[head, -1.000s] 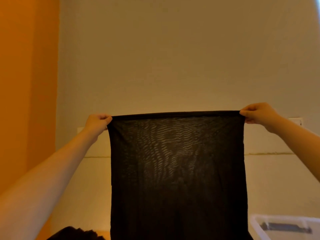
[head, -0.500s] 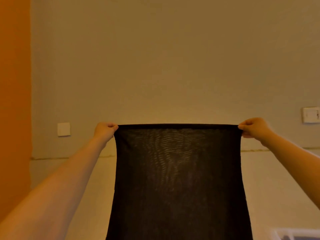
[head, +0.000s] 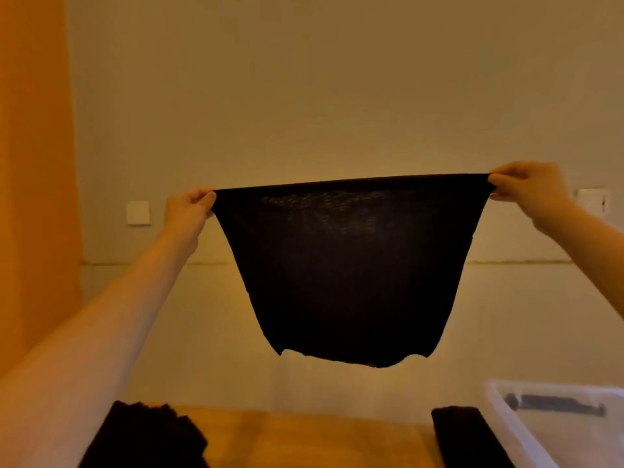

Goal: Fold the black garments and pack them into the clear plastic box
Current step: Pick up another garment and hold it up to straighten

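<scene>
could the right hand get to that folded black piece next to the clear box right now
Probably not yet. The right hand is pinching a corner of the stretched black garment, held up in the air. The folded piece beside the clear box lies uncovered below.

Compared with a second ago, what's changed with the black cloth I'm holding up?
The sheer black garment now hangs shorter: its ragged bottom edge is in view above the wooden table, where earlier it ran out of frame. The hands are spread wider, narrowing it downward. The left hand and right hand still pinch its top corners.
</scene>
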`<state>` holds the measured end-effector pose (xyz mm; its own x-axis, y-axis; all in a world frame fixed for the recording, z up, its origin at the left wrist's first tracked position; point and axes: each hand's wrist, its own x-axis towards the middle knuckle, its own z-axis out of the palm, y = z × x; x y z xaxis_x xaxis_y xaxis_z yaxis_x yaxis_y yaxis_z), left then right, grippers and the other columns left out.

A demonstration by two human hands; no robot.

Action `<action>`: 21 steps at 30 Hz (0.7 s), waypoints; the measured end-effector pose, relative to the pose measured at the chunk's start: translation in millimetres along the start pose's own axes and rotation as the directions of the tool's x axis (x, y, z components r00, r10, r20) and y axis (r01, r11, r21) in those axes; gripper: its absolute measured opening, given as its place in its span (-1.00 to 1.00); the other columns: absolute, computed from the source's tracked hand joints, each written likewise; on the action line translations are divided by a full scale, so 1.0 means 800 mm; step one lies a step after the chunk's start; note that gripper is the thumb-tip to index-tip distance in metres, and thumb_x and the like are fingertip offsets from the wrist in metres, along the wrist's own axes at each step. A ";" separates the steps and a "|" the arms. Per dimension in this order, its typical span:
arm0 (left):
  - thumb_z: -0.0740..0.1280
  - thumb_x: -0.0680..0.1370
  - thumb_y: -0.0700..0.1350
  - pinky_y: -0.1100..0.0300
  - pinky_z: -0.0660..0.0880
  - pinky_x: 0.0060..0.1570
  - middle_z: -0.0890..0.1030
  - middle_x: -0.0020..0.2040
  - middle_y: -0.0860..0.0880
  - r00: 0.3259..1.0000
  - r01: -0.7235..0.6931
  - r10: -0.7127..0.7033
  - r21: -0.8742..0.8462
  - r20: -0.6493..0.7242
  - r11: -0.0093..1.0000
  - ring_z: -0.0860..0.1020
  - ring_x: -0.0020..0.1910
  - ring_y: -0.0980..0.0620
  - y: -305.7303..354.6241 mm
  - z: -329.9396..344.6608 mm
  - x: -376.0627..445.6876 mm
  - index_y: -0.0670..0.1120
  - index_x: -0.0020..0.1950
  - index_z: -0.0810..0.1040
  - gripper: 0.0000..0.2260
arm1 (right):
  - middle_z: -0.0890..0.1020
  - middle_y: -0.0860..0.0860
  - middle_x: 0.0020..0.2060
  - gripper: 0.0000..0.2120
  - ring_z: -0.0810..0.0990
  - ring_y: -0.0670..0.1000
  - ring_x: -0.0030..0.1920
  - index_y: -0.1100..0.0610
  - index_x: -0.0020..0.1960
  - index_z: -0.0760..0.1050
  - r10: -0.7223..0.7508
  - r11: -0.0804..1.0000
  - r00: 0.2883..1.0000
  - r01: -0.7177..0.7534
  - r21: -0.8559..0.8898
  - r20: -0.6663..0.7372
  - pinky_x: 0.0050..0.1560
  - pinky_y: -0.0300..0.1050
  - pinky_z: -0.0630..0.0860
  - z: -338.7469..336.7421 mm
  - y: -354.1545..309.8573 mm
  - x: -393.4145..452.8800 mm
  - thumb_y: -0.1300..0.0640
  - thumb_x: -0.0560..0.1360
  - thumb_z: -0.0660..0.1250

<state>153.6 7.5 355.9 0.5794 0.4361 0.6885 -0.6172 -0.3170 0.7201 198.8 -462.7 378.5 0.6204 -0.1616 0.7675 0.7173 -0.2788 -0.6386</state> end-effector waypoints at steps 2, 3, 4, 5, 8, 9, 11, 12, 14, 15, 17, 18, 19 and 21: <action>0.19 0.60 -0.27 0.22 0.48 -0.02 0.56 -0.18 0.00 0.999 0.031 -0.031 0.003 0.026 1.000 0.53 -0.17 0.10 -0.012 -0.029 -0.043 -0.12 -0.10 0.56 -0.82 | 0.63 -0.17 -0.48 -0.82 0.62 -0.21 -0.38 0.12 -0.21 0.61 0.036 0.990 0.995 -0.049 0.134 0.098 -0.20 -0.34 0.59 -0.006 -0.006 -0.053 0.00 0.40 0.43; 0.20 0.60 -0.26 0.19 0.48 0.01 0.58 -0.17 -0.01 0.997 0.062 -0.063 0.008 0.049 0.998 0.54 -0.14 0.07 -0.021 -0.044 -0.067 -0.10 -0.11 0.56 -0.81 | 0.65 -0.14 -0.44 -0.69 0.63 -0.17 -0.35 0.04 -0.30 0.63 0.058 0.982 0.986 -0.084 0.167 0.155 -0.21 -0.33 0.59 -0.010 -0.003 -0.079 -0.20 0.20 0.51; 0.20 0.60 -0.25 0.18 0.47 0.02 0.60 -0.17 -0.01 0.991 0.104 -0.105 0.017 0.077 0.994 0.55 -0.12 0.04 -0.031 -0.058 -0.092 -0.10 -0.09 0.57 -0.82 | 0.66 -0.10 -0.41 -0.51 0.65 -0.14 -0.33 0.04 -0.32 0.63 0.092 0.977 0.974 -0.128 0.171 0.205 -0.22 -0.34 0.58 -0.013 0.004 -0.106 -0.33 -0.01 0.53; 0.19 0.60 -0.24 0.20 0.47 0.02 0.63 -0.19 0.01 0.983 0.151 -0.154 0.033 0.100 0.988 0.56 -0.10 0.04 -0.042 -0.071 -0.119 -0.10 -0.08 0.57 -0.82 | 0.67 -0.06 -0.38 -0.37 0.65 -0.12 -0.31 0.07 -0.30 0.62 0.133 0.972 0.961 -0.175 0.159 0.244 -0.23 -0.34 0.58 -0.016 0.012 -0.134 -0.38 -0.14 0.53; 0.17 0.61 -0.27 0.26 0.46 -0.03 0.62 -0.19 0.01 0.952 0.284 -0.288 0.056 0.102 0.957 0.54 -0.12 0.09 -0.069 -0.100 -0.199 -0.13 -0.10 0.56 -0.80 | 0.69 0.02 -0.29 -0.14 0.67 -0.06 -0.22 0.22 -0.15 0.55 0.248 0.945 0.916 -0.300 0.129 0.315 -0.20 -0.32 0.58 -0.019 0.038 -0.217 -0.41 -0.19 0.52; 0.17 0.60 -0.27 0.26 0.45 -0.02 0.59 -0.16 -0.03 0.942 0.323 -0.326 0.052 0.084 0.945 0.53 -0.12 0.08 -0.077 -0.107 -0.221 -0.16 -0.10 0.55 -0.81 | 0.69 0.03 -0.27 -0.12 0.67 -0.04 -0.20 0.23 -0.13 0.54 0.284 0.932 0.901 -0.340 0.127 0.328 -0.19 -0.32 0.58 -0.018 0.047 -0.244 -0.42 -0.19 0.51; 0.17 0.60 -0.28 0.22 0.43 0.02 0.57 -0.15 -0.05 0.920 0.385 -0.387 0.041 0.055 0.922 0.52 -0.11 0.05 -0.090 -0.119 -0.259 -0.17 -0.11 0.55 -0.81 | 0.69 0.03 -0.28 -0.16 0.67 -0.05 -0.19 0.19 -0.17 0.56 0.334 0.908 0.878 -0.397 0.134 0.343 -0.23 -0.32 0.57 -0.016 0.062 -0.291 -0.43 -0.18 0.50; 0.17 0.61 -0.27 0.17 0.43 0.04 0.57 -0.15 -0.05 0.909 0.413 -0.414 0.033 0.045 0.910 0.53 -0.10 0.04 -0.094 -0.123 -0.275 -0.15 -0.13 0.55 -0.80 | 0.68 0.02 -0.30 -0.23 0.67 -0.06 -0.21 0.13 -0.22 0.58 0.351 0.897 0.873 -0.417 0.146 0.339 -0.25 -0.33 0.57 -0.015 0.068 -0.312 -0.43 -0.18 0.50; 0.17 0.61 -0.26 0.09 0.42 0.06 0.58 -0.16 -0.08 0.893 0.450 -0.450 -0.019 0.019 0.893 0.54 -0.08 -0.03 -0.100 -0.131 -0.306 -0.14 -0.14 0.55 -0.79 | 0.66 0.00 -0.34 -0.38 0.65 -0.07 -0.25 0.03 -0.31 0.61 0.360 0.880 0.877 -0.432 0.196 0.317 -0.21 -0.30 0.58 -0.014 0.080 -0.352 -0.42 -0.14 0.51; 0.17 0.61 -0.25 0.06 0.44 0.06 0.59 -0.16 -0.09 0.889 0.458 -0.458 -0.043 0.005 0.888 0.55 -0.07 -0.06 -0.101 -0.135 -0.321 -0.15 -0.13 0.56 -0.79 | 0.64 -0.01 -0.35 -0.42 0.64 -0.07 -0.26 0.01 -0.33 0.61 0.358 0.877 0.883 -0.429 0.214 0.304 -0.19 -0.29 0.59 -0.014 0.083 -0.370 -0.42 -0.11 0.51; 0.17 0.61 -0.22 0.00 0.47 0.07 0.61 -0.12 -0.14 0.886 0.461 -0.463 -0.042 -0.020 0.886 0.58 -0.05 -0.11 -0.104 -0.143 -0.350 -0.16 -0.10 0.58 -0.80 | 0.63 -0.02 -0.36 -0.44 0.64 -0.07 -0.28 0.00 -0.33 0.60 0.356 0.875 0.891 -0.423 0.236 0.281 -0.22 -0.29 0.58 -0.017 0.087 -0.402 -0.43 -0.06 0.50; 0.17 0.61 -0.22 -0.03 0.48 0.08 0.61 -0.10 -0.17 0.889 0.457 -0.458 -0.029 -0.024 0.889 0.58 -0.03 -0.13 -0.106 -0.145 -0.362 -0.17 -0.08 0.58 -0.80 | 0.63 -0.02 -0.36 -0.44 0.63 -0.07 -0.29 0.00 -0.32 0.60 0.358 0.872 0.892 -0.425 0.245 0.275 -0.23 -0.30 0.58 -0.020 0.088 -0.416 -0.43 -0.05 0.49; 0.18 0.61 -0.22 -0.04 0.49 0.08 0.61 -0.07 -0.19 0.890 0.456 -0.456 -0.014 -0.025 0.890 0.59 -0.02 -0.13 -0.106 -0.148 -0.373 -0.18 -0.05 0.59 -0.81 | 0.63 -0.01 -0.35 -0.43 0.64 -0.07 -0.28 0.00 -0.30 0.61 0.362 0.868 0.892 -0.428 0.252 0.270 -0.24 -0.30 0.58 -0.022 0.090 -0.427 -0.43 -0.05 0.49; 0.17 0.61 -0.23 0.00 0.52 0.03 0.62 -0.04 -0.19 0.890 0.456 -0.456 0.002 -0.030 0.890 0.60 -0.01 -0.10 -0.106 -0.151 -0.392 -0.18 -0.01 0.58 -0.81 | 0.64 0.01 -0.33 -0.39 0.64 -0.06 -0.27 0.03 -0.27 0.60 0.371 0.866 0.891 -0.433 0.249 0.261 -0.24 -0.28 0.59 -0.026 0.092 -0.447 -0.44 -0.05 0.49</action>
<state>-40.0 -0.5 68.3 0.7807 0.5577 0.2818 -0.2840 -0.0849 0.9551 22.9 -445.2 58.3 0.9018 -0.0001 0.4322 0.4313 0.0639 -0.8999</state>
